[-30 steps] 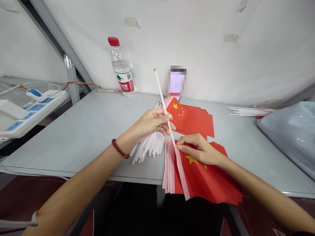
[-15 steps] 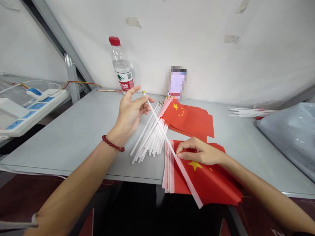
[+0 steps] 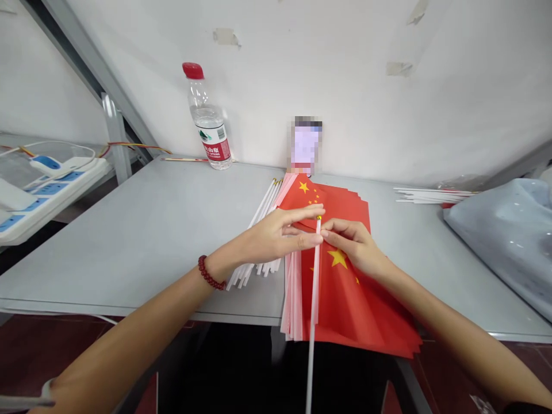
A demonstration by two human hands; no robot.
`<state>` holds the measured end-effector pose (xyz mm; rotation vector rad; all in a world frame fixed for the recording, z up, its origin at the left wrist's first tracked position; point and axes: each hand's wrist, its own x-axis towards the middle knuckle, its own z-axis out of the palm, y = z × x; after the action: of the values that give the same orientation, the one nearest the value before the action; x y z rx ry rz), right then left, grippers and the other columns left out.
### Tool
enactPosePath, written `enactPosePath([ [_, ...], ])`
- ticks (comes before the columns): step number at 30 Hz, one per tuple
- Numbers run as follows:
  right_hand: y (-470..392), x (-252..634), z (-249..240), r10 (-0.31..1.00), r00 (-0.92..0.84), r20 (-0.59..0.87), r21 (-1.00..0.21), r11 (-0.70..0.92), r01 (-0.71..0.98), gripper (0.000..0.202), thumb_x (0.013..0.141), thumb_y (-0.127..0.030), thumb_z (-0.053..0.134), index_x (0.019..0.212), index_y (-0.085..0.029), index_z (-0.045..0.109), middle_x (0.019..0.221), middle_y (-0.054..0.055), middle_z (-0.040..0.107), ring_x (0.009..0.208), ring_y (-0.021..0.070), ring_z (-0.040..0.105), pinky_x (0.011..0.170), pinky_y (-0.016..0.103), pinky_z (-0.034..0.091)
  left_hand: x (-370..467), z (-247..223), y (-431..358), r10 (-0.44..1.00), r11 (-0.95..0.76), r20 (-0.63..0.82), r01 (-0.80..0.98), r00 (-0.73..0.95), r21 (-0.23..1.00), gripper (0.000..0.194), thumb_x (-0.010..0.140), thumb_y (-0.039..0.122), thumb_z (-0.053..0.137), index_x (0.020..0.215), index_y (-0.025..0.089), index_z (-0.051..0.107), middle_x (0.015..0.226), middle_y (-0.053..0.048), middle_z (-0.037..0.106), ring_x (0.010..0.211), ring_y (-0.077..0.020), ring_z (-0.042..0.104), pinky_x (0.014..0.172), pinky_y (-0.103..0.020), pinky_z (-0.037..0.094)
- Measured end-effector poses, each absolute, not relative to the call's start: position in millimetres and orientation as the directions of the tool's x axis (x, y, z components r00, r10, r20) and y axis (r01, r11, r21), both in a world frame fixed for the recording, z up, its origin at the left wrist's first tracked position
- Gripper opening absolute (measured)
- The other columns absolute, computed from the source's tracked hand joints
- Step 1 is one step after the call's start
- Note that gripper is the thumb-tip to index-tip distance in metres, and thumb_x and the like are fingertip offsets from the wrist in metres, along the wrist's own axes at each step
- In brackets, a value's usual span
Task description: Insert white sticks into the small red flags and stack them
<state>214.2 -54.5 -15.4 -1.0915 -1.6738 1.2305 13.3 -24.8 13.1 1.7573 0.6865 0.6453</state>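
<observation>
A white flagstick (image 3: 310,368) with a gold knob on top stands nearly upright, running through the white sleeve of a red flag (image 3: 351,305) with yellow stars. My left hand (image 3: 284,233) has its thumb against the stick just below the knob; its index finger stretches past the knob. At the flag's upper sleeve corner, my right hand (image 3: 351,241) pinches the cloth between thumb and index finger, close to the left thumb. Beneath lies a stack of flags (image 3: 293,305) with white sleeves, hanging over the table edge. Several white sticks (image 3: 259,215) lie partly behind my left hand.
Other flags on sticks (image 3: 345,201) lie farther back, before a blurred phone (image 3: 306,146). A water bottle (image 3: 210,132) stands by the wall. Power strips (image 3: 56,192) are at left; a grey plastic bag (image 3: 504,230) and more white sticks (image 3: 425,195) are at right.
The stick has swung from slanted to nearly upright and slid down into the flag's sleeve. My left hand moved right and down with its top; my right hand rose, and the two now meet.
</observation>
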Motion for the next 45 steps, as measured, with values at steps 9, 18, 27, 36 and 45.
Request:
enactPosePath([
  [9, -47, 221, -13, 0.986, -0.019, 0.166, -0.980, 0.167, 0.109, 0.022, 0.083, -0.040, 0.059, 0.077, -0.019, 0.060, 0.069, -0.001, 0.056, 0.059, 0.0115, 0.051, 0.055, 0.022, 0.042, 13, 14, -25, 0.669, -0.057, -0.142, 0.241, 0.730, 0.969, 0.066, 0.080, 0.038, 0.060, 0.140, 0.024, 0.038, 0.101, -0.011, 0.071, 0.068, -0.0169, 0.068, 0.056, -0.025, 0.050],
  [18, -29, 241, -10, 0.942, 0.316, 0.115, -0.988, 0.142, -0.065, 0.024, 0.078, -0.041, 0.062, 0.070, -0.020, 0.053, 0.061, -0.003, 0.051, 0.049, 0.0105, 0.047, 0.049, 0.023, 0.040, 11, 17, -23, 0.693, -0.161, -0.156, 0.362, 0.704, 0.918, 0.024, 0.076, 0.041, 0.060, 0.068, 0.019, 0.067, 0.057, -0.003, 0.063, 0.037, -0.0075, 0.043, 0.035, -0.019, 0.031],
  [27, -10, 262, -20, 0.943, 0.324, 0.073, -0.986, 0.020, 0.164, 0.022, 0.074, -0.039, 0.063, 0.080, -0.019, 0.057, 0.077, 0.001, 0.059, 0.065, 0.0147, 0.055, 0.057, 0.027, 0.044, -5, 18, -4, 0.919, -0.157, -0.057, 0.495, 0.390, 0.854, 0.022, 0.075, 0.034, 0.058, 0.059, 0.019, 0.056, 0.038, 0.003, 0.046, 0.031, -0.0094, 0.040, 0.032, -0.020, 0.030],
  [36, -16, 251, -27, 0.881, 0.263, 0.392, -0.772, 0.160, 0.615, 0.029, 0.080, -0.038, 0.057, 0.103, -0.021, 0.052, 0.114, 0.008, 0.056, 0.096, 0.0220, 0.054, 0.071, 0.034, 0.044, -8, 7, 5, 0.920, -0.391, 0.224, 0.756, 0.321, 0.525, 0.025, 0.074, 0.029, 0.052, 0.052, 0.018, 0.046, 0.048, 0.001, 0.053, 0.046, -0.0118, 0.048, 0.046, -0.024, 0.032],
  [45, -51, 221, -18, 0.852, -0.509, -0.127, -0.625, 0.329, 0.707, 0.054, 0.071, -0.053, 0.069, 0.113, -0.024, 0.051, 0.113, 0.007, 0.049, 0.105, 0.0236, 0.049, 0.084, 0.036, 0.046, -16, 10, 10, 0.969, -0.220, 0.155, 0.957, 0.192, 0.188, 0.034, 0.082, 0.030, 0.037, 0.053, 0.018, 0.049, 0.055, -0.007, 0.055, 0.051, -0.0184, 0.050, 0.048, -0.029, 0.023],
])
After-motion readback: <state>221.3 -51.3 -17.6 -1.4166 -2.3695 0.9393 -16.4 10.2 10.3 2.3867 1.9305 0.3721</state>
